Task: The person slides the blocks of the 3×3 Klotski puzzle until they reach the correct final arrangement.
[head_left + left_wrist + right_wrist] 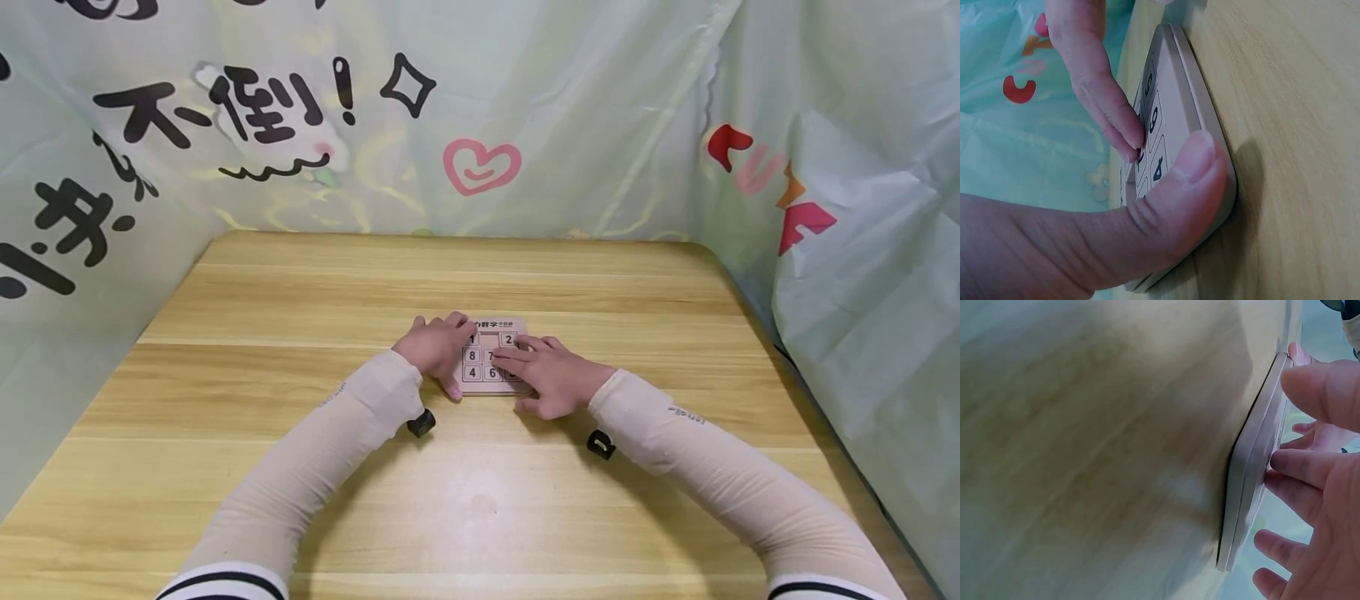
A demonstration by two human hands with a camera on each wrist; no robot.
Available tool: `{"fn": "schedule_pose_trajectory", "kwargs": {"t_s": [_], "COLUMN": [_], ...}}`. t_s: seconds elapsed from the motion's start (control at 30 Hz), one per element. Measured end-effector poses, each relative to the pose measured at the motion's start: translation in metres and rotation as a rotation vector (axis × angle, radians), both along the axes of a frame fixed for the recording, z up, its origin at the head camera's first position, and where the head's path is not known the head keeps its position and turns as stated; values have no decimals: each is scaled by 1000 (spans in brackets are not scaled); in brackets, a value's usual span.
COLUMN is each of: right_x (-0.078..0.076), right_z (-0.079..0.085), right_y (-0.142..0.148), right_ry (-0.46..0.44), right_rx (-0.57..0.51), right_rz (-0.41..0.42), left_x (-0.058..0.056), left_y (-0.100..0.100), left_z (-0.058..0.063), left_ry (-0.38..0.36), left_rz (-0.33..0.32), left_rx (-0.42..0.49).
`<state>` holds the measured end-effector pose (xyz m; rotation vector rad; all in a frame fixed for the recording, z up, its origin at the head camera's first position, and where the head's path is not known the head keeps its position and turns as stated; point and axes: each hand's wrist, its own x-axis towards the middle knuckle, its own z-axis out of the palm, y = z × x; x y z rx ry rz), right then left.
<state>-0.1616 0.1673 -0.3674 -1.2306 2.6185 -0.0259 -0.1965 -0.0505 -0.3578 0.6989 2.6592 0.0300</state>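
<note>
Left arm (303,471): lower left to frame centre. Right arm (723,467): lower right, likewise. Left grip (433,348) (bare hand): thumb (1166,215) bent, spread from fingers (455,325). Right grip (553,379): fingers extended, thumb apart.

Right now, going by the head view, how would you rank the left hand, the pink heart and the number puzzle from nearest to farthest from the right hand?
1. Number puzzle: touched by the right hand.
2. Left hand: across the puzzle, on its left side.
3. Pink heart: farthest, on the backdrop beyond the table.
</note>
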Motion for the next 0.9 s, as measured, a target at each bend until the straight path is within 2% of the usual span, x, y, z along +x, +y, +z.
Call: {"fn": "schedule_pose_trajectory", "kwargs": {"t_s": [0.27,0.57,0.9], "right_x": [-8,-18,-21], "right_z": [-2,-5,-8], "right_y": [4,11,10], "right_ry": [40,81,42], "right_rx": [-58,-37,-17], "right_rz": [-17,-49,-71], "left_x": [-1,-1,0], "left_y": [0,-1,-1], "left_z": [1,1,-1], "left_ry": [7,24,15], "left_rz": [4,-5,-6], "left_rx": [4,6,8]}}
